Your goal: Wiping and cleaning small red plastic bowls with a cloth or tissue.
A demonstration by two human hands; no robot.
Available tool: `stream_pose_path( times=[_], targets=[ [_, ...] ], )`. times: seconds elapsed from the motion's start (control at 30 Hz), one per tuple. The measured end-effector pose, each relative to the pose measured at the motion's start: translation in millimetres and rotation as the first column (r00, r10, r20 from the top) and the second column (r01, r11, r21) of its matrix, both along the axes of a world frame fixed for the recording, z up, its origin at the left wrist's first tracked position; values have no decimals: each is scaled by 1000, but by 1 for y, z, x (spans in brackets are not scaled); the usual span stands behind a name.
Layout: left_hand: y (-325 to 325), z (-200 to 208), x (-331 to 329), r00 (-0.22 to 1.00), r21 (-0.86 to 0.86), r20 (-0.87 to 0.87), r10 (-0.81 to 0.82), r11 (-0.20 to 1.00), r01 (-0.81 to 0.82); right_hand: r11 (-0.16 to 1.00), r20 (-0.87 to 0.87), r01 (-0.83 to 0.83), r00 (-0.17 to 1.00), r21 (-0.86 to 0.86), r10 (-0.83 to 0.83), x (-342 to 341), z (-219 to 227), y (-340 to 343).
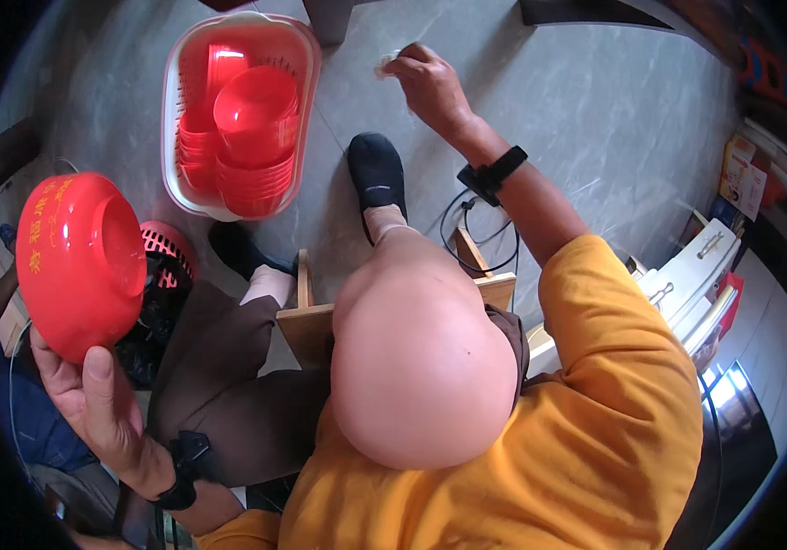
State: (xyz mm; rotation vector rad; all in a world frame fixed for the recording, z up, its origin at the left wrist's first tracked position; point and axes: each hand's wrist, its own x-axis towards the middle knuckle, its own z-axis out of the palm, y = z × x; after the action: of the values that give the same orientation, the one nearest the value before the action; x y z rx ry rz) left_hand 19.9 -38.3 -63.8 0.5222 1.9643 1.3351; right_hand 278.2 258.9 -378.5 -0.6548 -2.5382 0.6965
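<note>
At the left, my left hand (104,403) grips a glossy red bowl (77,266) by its rim, thumb on one side and fingers on the other. The bowl is tilted so its base ring faces right, and yellow characters mark its outer wall. My right hand (432,87) is stretched out over the floor at the top, fingers pinched on a small whitish crumpled piece (384,64). What that piece is, I cannot make out. Between the hands, a white plastic basket (170,156) with a red inside stands on the floor, holding stacks of red bowls (256,105).
A low wooden stool (306,332) is by my legs, with a black cable (467,213) looped on the grey floor nearby. Left of my foot stands a pink perforated bin (169,240) with a black bag in it. White drawers (687,275) line the right side.
</note>
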Motion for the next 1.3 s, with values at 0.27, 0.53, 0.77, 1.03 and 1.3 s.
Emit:
stream_pose_path(
  times=[0.27, 0.53, 0.77, 1.03, 1.3],
  targets=[
    [-6, -4, -10, 992, 14, 54, -111, 994, 110, 960, 71, -268, 959, -74, 273, -66, -68, -23],
    [-4, 2, -8, 998, -98, -55, -16, 995, 11, 817, 324, -572, 760, -77, 563, 6, -89, -15],
    [-16, 6, -7, 996, 12, 7, -94, 995, 94, 886, 289, -402, 842, -230, 456, 11, -104, 25],
    [-35, 10, -15, 995, 65, 63, -77, 995, 73, 918, 243, -396, 889, -13, 387, -40, -93, 27],
    [-30, 10, -17, 964, 171, 142, -223, 965, 199, 843, 281, -504, 795, -189, 538, 30, -89, 11]
  ],
)
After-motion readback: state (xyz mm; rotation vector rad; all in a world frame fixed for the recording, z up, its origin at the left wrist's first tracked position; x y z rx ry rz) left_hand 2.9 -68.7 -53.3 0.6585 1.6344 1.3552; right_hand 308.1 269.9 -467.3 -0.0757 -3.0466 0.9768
